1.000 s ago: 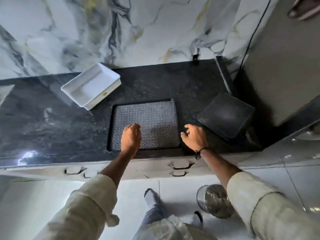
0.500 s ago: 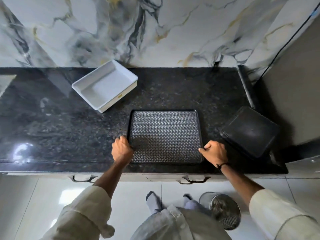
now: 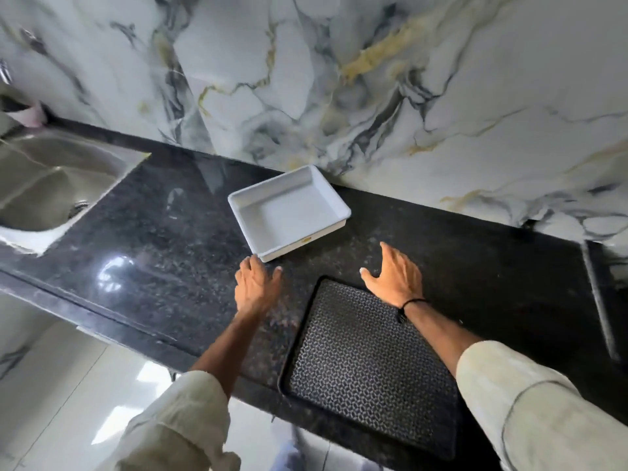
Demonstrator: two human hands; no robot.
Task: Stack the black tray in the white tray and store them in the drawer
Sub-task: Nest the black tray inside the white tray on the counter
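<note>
The white tray (image 3: 289, 212) is a deep empty rectangular box near the marble wall on the dark counter. The black tray (image 3: 367, 365) is flat with a patterned mat surface and lies at the counter's front edge. My left hand (image 3: 256, 283) hovers open just below the white tray's near corner, fingertips close to it. My right hand (image 3: 394, 271) is open with fingers spread above the black tray's far edge, to the right of the white tray. Neither hand holds anything.
A steel sink (image 3: 44, 185) is set into the counter at the far left. The marble wall (image 3: 339, 79) rises right behind the white tray. The dark granite counter (image 3: 163, 232) runs between sink and trays. White floor tiles (image 3: 68, 385) lie below the counter edge.
Both hands have left the black tray's near corners and reached forward toward the white tray. The view has swung left, bringing the sink in and losing the dark square object on the right.
</note>
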